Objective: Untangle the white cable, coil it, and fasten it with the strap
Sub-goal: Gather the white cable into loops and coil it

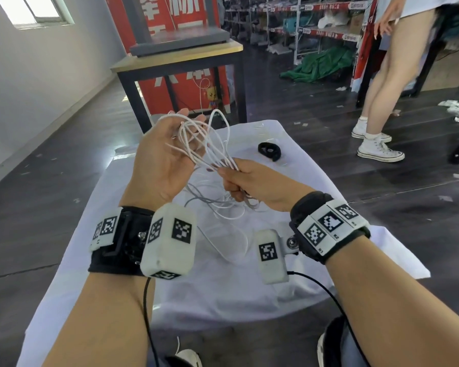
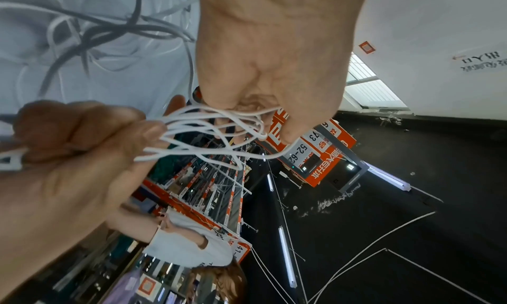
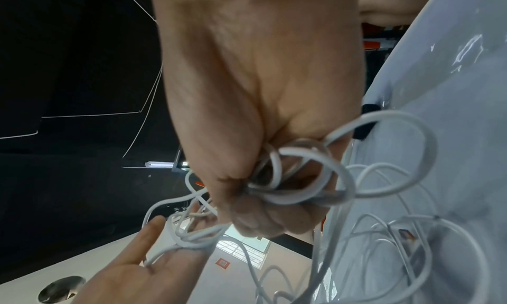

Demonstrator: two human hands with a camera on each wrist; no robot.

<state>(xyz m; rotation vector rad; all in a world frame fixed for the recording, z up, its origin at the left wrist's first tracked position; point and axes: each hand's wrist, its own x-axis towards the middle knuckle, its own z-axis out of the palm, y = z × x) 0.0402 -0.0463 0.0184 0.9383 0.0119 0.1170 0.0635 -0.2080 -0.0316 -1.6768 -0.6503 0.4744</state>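
Observation:
Over a table draped in a white cloth (image 1: 289, 282), both hands hold the thin white cable (image 1: 213, 144) up in the air. My left hand (image 1: 188, 133) is raised with its palm toward me. Several loops lie across its fingers, and its fingertips (image 2: 285, 133) pinch them. My right hand (image 1: 231, 173) is a fist around the lower ends of those loops, seen close in the right wrist view (image 3: 263, 202). The rest of the cable (image 1: 223, 210) trails down in a loose tangle on the cloth. The black strap (image 1: 269, 151) lies on the cloth beyond my right hand, untouched.
A wooden-topped table with black metal legs (image 1: 180, 59) stands just past the cloth's far edge. A person in white sneakers (image 1: 376, 144) stands on the dark floor at the right. Shelving and a green tarp (image 1: 321, 64) fill the background.

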